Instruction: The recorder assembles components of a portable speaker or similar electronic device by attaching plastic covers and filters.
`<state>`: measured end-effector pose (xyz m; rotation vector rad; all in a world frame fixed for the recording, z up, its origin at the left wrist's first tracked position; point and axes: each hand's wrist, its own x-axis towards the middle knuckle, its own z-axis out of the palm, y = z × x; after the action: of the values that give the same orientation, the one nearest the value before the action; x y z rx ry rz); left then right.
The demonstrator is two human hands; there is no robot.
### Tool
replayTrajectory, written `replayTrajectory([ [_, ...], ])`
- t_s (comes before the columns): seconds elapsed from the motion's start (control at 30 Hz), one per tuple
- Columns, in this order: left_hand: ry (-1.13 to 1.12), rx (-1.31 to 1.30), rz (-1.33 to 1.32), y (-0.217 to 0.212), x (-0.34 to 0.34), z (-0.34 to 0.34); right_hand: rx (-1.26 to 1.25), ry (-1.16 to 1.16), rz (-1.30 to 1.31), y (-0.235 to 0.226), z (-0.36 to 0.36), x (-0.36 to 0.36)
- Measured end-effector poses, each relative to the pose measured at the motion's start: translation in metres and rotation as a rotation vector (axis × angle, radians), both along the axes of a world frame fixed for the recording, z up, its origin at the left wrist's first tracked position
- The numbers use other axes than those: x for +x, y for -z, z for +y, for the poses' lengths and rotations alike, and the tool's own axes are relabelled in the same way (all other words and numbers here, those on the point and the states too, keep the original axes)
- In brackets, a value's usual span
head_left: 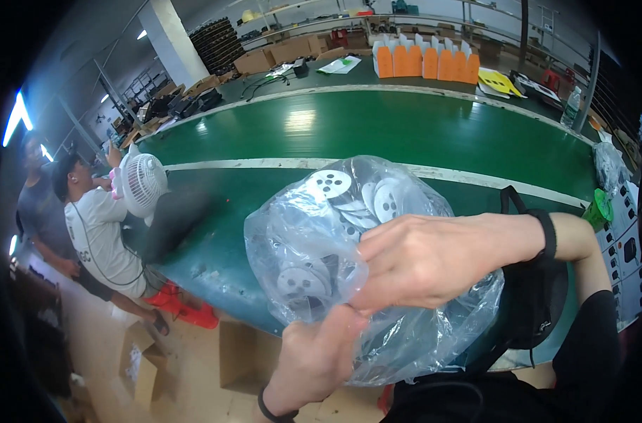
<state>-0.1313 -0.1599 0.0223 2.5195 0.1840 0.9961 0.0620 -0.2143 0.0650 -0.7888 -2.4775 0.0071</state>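
- Bag, clear plastic, full of white round discs, is held at frame centre, above green conveyor belt.
- Right hand is closed on bag from the right, fingers pinching the film.
- Left hand, lower centre, is gripping bag's underside w/ thumb.
- White fan is seen at left, beside seated person.

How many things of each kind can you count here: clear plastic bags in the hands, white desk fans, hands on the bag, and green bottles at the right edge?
Clear plastic bag of white round discs: 1
White desk fan: 1
Hands on the bag: 2, left hand and right hand
Green bottle: 1
Total: 5
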Motion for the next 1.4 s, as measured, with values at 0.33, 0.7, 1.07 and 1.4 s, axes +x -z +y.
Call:
replayTrajectory([
  [0.33, 0.048, -0.547, -0.329, 0.014, 0.014, 0.008, -0.435, 0.059, 0.63, 0.013, 0.011, 0.002],
  [0.7, -0.098, -0.544, -0.8, 0.004, 0.015, 0.004, -0.361, 0.1, 0.769, -0.009, 0.018, 0.0],
  [1.07, -0.367, -0.352, -0.351, -0.045, -0.015, 0.011, -0.092, 0.38, 0.71, -0.041, 0.022, 0.039],
  [1.4, -0.943, 0.535, 0.213, -0.088, 0.015, -0.015, 0.237, 0.576, 0.48, -0.071, 0.0, 0.029],
])
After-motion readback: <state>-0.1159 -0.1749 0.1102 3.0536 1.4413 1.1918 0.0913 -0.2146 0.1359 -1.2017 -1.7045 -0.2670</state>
